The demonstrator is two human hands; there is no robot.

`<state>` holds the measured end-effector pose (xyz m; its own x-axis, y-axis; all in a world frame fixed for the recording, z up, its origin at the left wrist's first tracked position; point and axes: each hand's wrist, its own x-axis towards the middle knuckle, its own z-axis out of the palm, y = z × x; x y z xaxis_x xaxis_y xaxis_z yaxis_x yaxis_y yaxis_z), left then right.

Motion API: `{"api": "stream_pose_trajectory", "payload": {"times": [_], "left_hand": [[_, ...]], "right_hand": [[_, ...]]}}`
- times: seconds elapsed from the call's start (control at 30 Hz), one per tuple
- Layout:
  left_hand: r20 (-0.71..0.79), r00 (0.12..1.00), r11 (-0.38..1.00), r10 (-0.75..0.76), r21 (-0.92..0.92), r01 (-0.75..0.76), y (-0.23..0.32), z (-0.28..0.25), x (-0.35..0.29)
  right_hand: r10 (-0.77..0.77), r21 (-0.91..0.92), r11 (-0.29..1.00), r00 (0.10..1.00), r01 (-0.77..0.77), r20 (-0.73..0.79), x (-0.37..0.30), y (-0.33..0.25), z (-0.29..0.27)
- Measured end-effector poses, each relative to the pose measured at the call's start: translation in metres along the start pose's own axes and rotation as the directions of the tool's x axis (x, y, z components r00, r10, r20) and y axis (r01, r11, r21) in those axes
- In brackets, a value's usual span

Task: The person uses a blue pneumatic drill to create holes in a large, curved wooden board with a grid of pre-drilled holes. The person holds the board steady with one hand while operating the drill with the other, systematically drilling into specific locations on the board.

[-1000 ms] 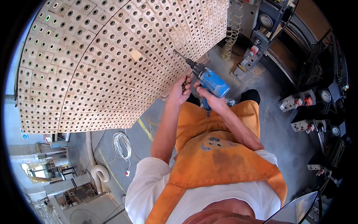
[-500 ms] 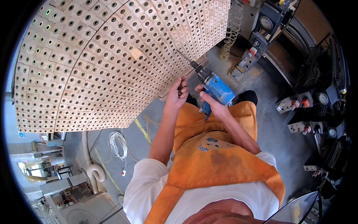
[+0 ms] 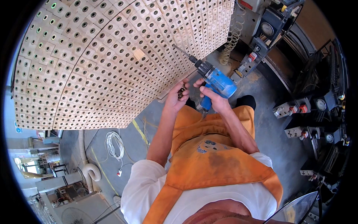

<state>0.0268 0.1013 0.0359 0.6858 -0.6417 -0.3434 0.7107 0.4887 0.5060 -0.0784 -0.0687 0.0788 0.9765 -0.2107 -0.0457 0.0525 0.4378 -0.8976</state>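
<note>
My right hand [image 3: 217, 100] grips the handle of a blue power drill [image 3: 222, 80]. Its long thin bit [image 3: 181, 50] points up and left, over the face of a large curved panel [image 3: 84, 88] made of many wooden blocks with metal-ringed holes. Whether the tip touches a hole, I cannot tell. Left of the drill, my left hand [image 3: 173, 99] is curled around several small brass-coloured metal inserts [image 3: 181, 91], held near the panel's lower edge. The fingers partly cover these pieces. A paler block [image 3: 139, 54] stands out on the panel.
A coiled air hose [image 3: 233, 39] hangs beyond the panel's right end. Machine units with gauges and red-knobbed boxes [image 3: 292, 108] line the right side. A bundled white cable [image 3: 115, 145] lies on the floor at the left, close to a ribbed duct hose [image 3: 90, 172].
The drill has shifted slightly right and its bit tip slightly up and left. My left hand has opened a little, showing more of the brass-coloured inserts. The view has shifted slightly.
</note>
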Motion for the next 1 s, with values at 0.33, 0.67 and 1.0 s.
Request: {"api": "stream_pose_trajectory", "payload": {"times": [0.33,0.67,1.0], "left_hand": [[0.006,0.991,0.99,-0.136,0.04,0.136,-0.018,-0.002,-0.001],[0.046,0.995,0.994,-0.083,0.07,0.08,-0.019,0.002,-0.006],[0.044,0.998,0.983,0.055,0.173,-0.062,0.009,0.024,0.007]], "right_hand": [[0.147,0.462,0.871,0.985,-0.17,0.087,0.013,-0.021,-0.018],[-0.061,-0.192,0.98,0.997,0.051,-0.046,-0.004,-0.017,0.013],[-0.127,-0.239,0.965,0.99,0.111,-0.055,-0.009,-0.011,0.005]]}}
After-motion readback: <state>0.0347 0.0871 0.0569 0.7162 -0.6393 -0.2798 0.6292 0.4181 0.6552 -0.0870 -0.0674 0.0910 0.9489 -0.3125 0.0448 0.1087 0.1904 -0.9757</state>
